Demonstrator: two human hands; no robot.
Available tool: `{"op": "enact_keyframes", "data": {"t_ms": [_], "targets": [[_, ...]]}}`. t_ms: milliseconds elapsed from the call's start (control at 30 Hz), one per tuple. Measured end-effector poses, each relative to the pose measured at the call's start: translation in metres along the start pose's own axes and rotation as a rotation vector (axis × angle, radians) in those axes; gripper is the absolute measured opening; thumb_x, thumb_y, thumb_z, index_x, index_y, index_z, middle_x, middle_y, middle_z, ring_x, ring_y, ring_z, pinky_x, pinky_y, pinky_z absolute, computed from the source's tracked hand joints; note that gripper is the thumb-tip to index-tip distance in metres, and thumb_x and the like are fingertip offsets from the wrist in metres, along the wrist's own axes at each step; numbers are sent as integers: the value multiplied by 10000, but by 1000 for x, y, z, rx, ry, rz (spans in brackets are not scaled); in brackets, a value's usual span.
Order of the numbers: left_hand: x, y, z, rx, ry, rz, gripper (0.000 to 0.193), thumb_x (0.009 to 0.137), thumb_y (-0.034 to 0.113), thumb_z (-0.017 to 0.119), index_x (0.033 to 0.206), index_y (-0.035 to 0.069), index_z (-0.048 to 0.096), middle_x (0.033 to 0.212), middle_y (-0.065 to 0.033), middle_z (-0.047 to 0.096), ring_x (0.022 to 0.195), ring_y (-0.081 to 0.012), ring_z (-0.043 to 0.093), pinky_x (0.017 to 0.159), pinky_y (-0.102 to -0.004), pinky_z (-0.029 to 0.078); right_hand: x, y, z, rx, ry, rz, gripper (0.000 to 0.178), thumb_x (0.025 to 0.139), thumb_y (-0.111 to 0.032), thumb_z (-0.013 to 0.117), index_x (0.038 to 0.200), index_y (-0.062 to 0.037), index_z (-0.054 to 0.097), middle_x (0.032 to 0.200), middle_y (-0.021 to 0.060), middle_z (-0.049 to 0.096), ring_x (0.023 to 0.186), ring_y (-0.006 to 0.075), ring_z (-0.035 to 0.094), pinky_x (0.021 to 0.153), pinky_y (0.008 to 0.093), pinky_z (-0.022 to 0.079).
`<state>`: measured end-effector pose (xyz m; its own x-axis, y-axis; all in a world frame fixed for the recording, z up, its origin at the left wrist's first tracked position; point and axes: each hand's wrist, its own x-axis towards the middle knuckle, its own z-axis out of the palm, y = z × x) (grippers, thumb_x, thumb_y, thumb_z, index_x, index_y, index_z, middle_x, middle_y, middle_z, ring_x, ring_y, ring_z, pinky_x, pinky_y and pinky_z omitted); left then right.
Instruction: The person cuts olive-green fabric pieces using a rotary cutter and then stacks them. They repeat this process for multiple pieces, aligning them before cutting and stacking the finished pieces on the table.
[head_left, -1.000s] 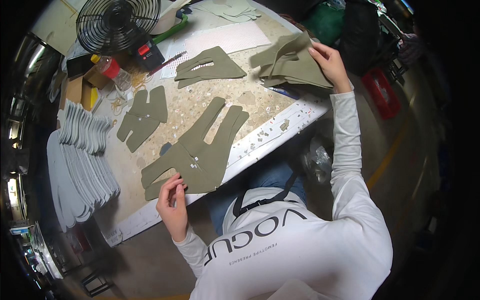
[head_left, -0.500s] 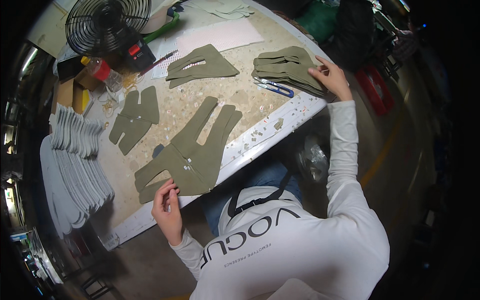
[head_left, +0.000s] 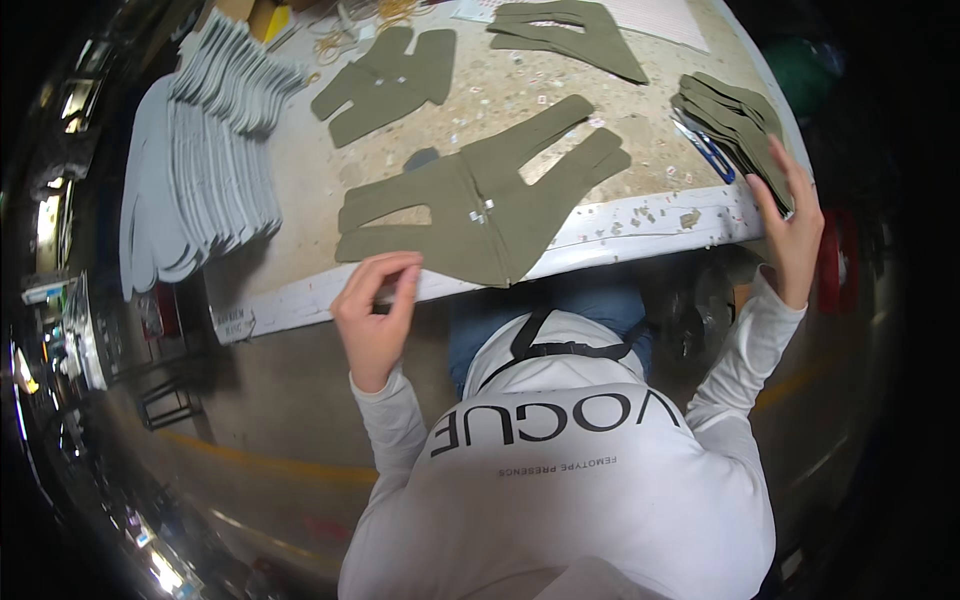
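Observation:
Several olive-green cut fabric pieces [head_left: 455, 215] lie at the table's near edge, with small white tags near their middle seam. My left hand [head_left: 375, 315] is at their lower left corner, fingers curled and thumb tip close to the index tip in a pinch. Whatever might be between those tips is too small to make out. On the right, my right hand [head_left: 795, 235] is open, thumb and fingers apart, beside a stack of olive fabric pieces [head_left: 735, 115]. Blue-handled thread snips [head_left: 715, 160] lie against that stack's left side.
Grey layered pieces [head_left: 215, 190] form a tall stack at the left. Two more olive groups, a forked piece [head_left: 390, 85] and a layered pile [head_left: 575, 35], lie farther back. Fabric scraps [head_left: 690, 218] dot the white table edge [head_left: 290, 318]. A red crate [head_left: 838, 262] stands at the right.
The view has swung, so the table sits higher and turned. My right hand has drawn back from the stack's far edge to its near side, fingers spread. My left hand stays by the near pieces.

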<state>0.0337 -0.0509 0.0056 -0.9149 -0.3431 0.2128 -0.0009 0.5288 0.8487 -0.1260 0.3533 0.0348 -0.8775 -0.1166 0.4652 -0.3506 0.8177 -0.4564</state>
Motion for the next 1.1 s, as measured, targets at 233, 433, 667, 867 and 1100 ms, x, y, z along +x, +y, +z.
{"op": "enact_keyframes", "data": {"t_ms": [233,433,667,867,1100], "targets": [[-1,5,27,79,-198,201,114,788,19,732,898,9,702,927,-97,695,763,-187,688,675,-278,554,-27,-101,87,391,-440,-462,251,788,-137,723,1017,-42,687,949,108,629,928,289,595,820,375,484],[-1,6,36,-183,-91,-131,112,899,74,653,918,-34,677,798,-108,705,670,-140,680,635,-249,544,-50,-129,120,398,-404,-539,300,720,-195,758,986,-81,680,961,56,579,919,246,561,775,359,478],[18,8,47,-291,-144,-272,156,971,94,588,962,-50,645,808,-83,690,682,-85,636,636,-207,519,-55,-135,117,357,-363,-480,293,690,-184,760,949,-81,667,950,50,573,919,235,561,757,348,496],[27,6,50,-285,-156,-277,161,970,103,593,959,-50,642,791,-78,684,683,-84,636,633,-202,516,-63,-144,120,301,-297,-431,274,692,-164,748,939,-88,659,935,46,576,923,230,574,740,338,517],[21,-1,46,-360,-49,-274,172,949,121,618,920,-45,650,695,-82,679,587,-82,628,578,-200,512,-64,-147,125,288,-256,-425,197,717,-118,727,893,-93,642,896,17,586,882,228,589,686,330,523]]}}
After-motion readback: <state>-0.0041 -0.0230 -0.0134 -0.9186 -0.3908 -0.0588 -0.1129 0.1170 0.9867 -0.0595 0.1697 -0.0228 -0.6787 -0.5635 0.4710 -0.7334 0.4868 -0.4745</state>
